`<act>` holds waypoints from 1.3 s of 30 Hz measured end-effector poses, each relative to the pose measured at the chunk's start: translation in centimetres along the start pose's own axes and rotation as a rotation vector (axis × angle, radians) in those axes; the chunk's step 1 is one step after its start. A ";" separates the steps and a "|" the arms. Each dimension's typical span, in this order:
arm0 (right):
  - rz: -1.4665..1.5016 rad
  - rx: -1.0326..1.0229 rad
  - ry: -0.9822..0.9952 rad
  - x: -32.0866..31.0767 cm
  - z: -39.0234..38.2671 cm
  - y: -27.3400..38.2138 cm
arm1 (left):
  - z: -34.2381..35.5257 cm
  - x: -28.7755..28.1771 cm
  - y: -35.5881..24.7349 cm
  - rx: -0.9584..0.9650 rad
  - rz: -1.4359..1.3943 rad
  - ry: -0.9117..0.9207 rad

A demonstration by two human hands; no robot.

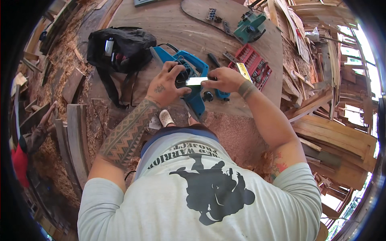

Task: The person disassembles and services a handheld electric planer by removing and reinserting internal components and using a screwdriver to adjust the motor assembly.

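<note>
Over a blue electric planer (196,105) on the wooden table (169,20), I hold a bright, flat metal strip (195,81). Its glare hides the details. The fingers of my right hand (226,79) pinch the strip's right end. At the other end my left hand (165,83) is curled, thumb below and fingers above, around a dark part (181,76); whether that part belongs to the planer I cannot tell. The planer's black knob (208,96) shows below the strip. Beyond my right hand lies a tool with a dark handle (213,60).
A red socket set case (257,64) lies right of my right hand, with a yellow-and-white flat piece (243,72) by my wrist. A green power tool (249,28) sits farther back. A black backpack (120,48) rests at left. Stacked boards (333,138) stand right; another person's arm (40,124) shows far left.
</note>
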State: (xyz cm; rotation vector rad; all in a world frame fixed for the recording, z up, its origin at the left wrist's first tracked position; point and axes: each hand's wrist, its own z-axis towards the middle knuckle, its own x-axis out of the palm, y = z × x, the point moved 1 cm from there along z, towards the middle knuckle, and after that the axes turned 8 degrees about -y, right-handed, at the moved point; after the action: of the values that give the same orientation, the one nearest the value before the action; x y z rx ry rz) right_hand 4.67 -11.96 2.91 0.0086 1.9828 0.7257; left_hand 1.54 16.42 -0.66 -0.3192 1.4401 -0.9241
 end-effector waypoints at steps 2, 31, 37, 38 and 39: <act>-0.069 0.015 -0.018 -0.2 -0.2 0.9 | -0.1 0.0 0.1 -0.002 0.005 -0.003; 0.476 0.260 -0.289 8.6 -2.9 0.1 | 0.1 0.0 -0.2 0.016 0.058 0.013; 0.469 0.353 -0.267 9.0 -3.5 1.9 | -0.1 0.2 0.3 0.037 0.047 -0.014; 0.388 0.346 -0.327 8.7 -3.7 2.4 | -0.2 0.2 0.4 0.035 0.053 -0.020; 0.390 0.346 -0.328 8.7 -3.8 2.5 | -0.2 0.2 0.4 0.035 0.054 -0.019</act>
State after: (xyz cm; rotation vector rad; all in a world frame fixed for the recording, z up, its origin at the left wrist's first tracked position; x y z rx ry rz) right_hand -3.64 -9.15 -1.59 0.6944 1.7795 0.5689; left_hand 1.49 16.53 -1.10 -0.2608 1.4074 -0.8994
